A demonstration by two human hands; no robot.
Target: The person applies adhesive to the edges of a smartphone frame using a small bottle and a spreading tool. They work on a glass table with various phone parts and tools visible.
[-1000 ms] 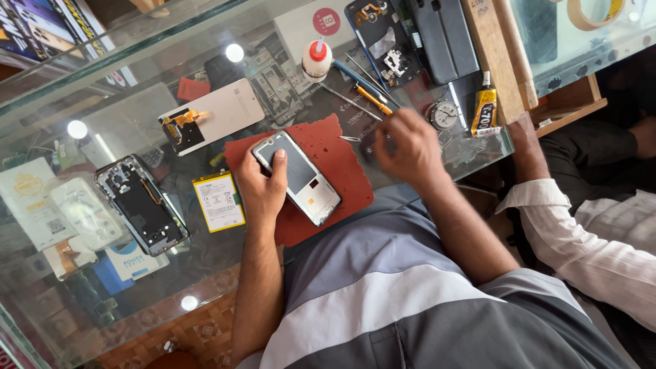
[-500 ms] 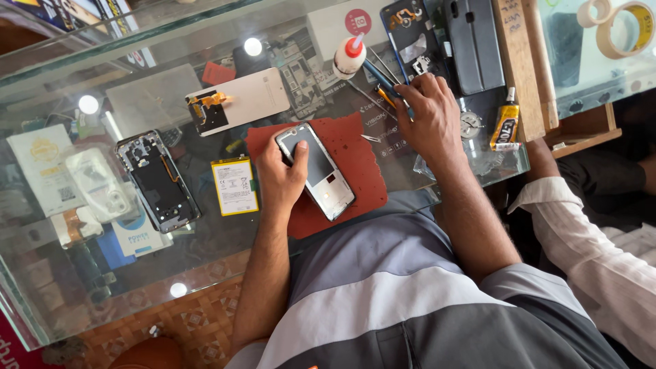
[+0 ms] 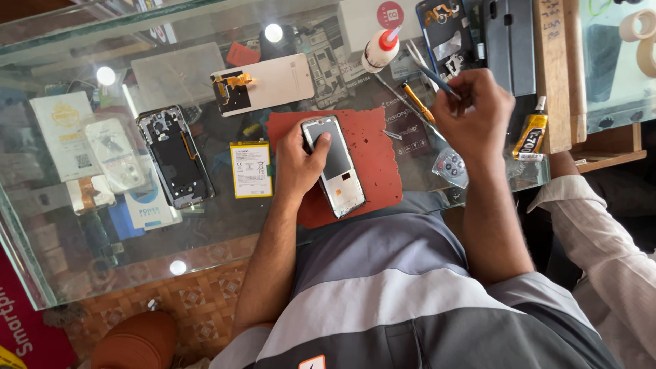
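On the red mat atop the glass counter, a phone frame was pinned down by the left hand, thumb on its top end. A thin tool was pinched in the right hand, up by the glue bottle.

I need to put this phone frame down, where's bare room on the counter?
Free: glass below the yellow battery, and the red mat's right part. Crowded: tools by the right hand, parts at far left.

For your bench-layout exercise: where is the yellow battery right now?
In the head view the yellow battery lies flat on the glass counter, just left of the red mat and the left hand, right of the opened phone back.
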